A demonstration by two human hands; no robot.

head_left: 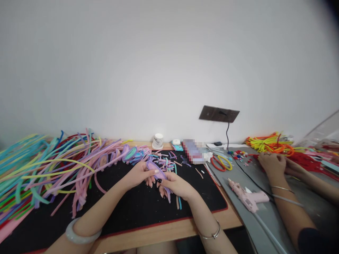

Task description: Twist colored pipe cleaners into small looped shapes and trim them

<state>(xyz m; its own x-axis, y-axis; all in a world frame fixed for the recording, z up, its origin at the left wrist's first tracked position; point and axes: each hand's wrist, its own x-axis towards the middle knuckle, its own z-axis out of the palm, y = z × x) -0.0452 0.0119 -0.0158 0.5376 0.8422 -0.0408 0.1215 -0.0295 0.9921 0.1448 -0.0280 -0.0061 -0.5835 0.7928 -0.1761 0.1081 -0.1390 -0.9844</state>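
Note:
Between my two hands is a flat oval coil of purple pipe cleaner (155, 170), with a loose tail hanging at its lower right. My left hand (138, 174) pinches its left edge, thumb on top and fingers beneath. On the other side, my right hand (177, 185) grips the lower right end, its fingers partly hidden. Below that hand, a few short blue and tan pieces (179, 203) stick out. Cut pipe cleaner bits (169, 163) lie scattered just behind the coil. A row of finished-looking pastel coils (131, 154) sits farther left on the black mat (124, 215).
Long loose pipe cleaners (66, 165) heap up at the left. A white cup (158, 140) stands by the wall. To the right lie a pink glue gun (247, 197), a black cord (246, 173) and pompoms (239, 154). A co-worker's hands (272, 164) work at the far right.

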